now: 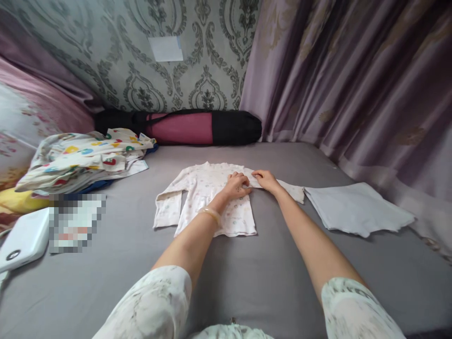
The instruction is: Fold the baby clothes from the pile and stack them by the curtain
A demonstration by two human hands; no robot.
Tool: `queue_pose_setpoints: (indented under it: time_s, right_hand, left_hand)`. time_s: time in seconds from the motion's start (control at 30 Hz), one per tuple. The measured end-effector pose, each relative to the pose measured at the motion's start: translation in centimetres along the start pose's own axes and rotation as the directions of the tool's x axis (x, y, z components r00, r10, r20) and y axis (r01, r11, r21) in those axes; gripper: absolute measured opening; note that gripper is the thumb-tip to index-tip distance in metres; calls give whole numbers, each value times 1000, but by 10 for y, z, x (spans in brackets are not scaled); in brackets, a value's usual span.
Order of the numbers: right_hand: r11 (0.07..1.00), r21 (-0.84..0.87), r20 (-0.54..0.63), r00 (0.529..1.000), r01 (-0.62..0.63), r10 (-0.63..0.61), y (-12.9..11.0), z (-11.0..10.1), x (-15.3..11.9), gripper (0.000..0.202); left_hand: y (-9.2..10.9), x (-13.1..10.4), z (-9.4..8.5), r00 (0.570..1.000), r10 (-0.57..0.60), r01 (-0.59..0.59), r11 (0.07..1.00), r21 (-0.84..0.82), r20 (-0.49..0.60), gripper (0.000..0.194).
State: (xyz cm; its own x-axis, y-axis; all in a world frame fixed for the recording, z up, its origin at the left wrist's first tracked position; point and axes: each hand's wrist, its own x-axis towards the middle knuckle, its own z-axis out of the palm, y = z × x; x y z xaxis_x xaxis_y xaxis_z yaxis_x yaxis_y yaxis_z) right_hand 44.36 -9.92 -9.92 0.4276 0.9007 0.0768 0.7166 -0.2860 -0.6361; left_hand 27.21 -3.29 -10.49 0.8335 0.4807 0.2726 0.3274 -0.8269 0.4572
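A small long-sleeved white shirt [208, 188] with a faint print lies spread on the grey bedsheet, its neckline towards the wall. My left hand [236, 186], with a pale bangle [211, 215] at the wrist, presses on the shirt beside its right armpit, fingers curled and closed against the cloth. Pinched closed, my right hand [267, 181] has the upper part of the right sleeve between thumb and fingers. That sleeve stretches out sideways to its cuff [299, 194]. The left sleeve [168, 210] is bent downward, lying apart from the shirt's body.
Folded pale garments [356, 207] lie right of the cuff. A clothes pile [88, 153] sits at the left, near a white power bank [26, 240] and a blurred-out item [76, 223]. Along the wall rests a black and maroon bag [183, 128]; curtains [346, 70] hang at the right.
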Motion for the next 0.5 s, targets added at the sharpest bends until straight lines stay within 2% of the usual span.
queue_pose_setpoints:
  time_s: [0.2,0.37,0.43,0.5]
  right_hand:
    - [999,41,-33,999,-34,36,6,6,3,33]
    - [997,42,-19,998,-67,68,5,6,4,32]
    - [997,13,-12,997,-72,72,2,6,4,32]
    - [997,-49,-11,998,-66,65,-4,6,3,32]
  left_hand:
    - [3,-1,-4,999,-20,18,998,-54,-26,17]
    - [5,1,-11,997,-50,57,989,-135,56,21]
    - [4,1,-9,995,-92,94,989,-110,24,27]
    - [2,2,-5,985,-153,149,987,-61,-74,29]
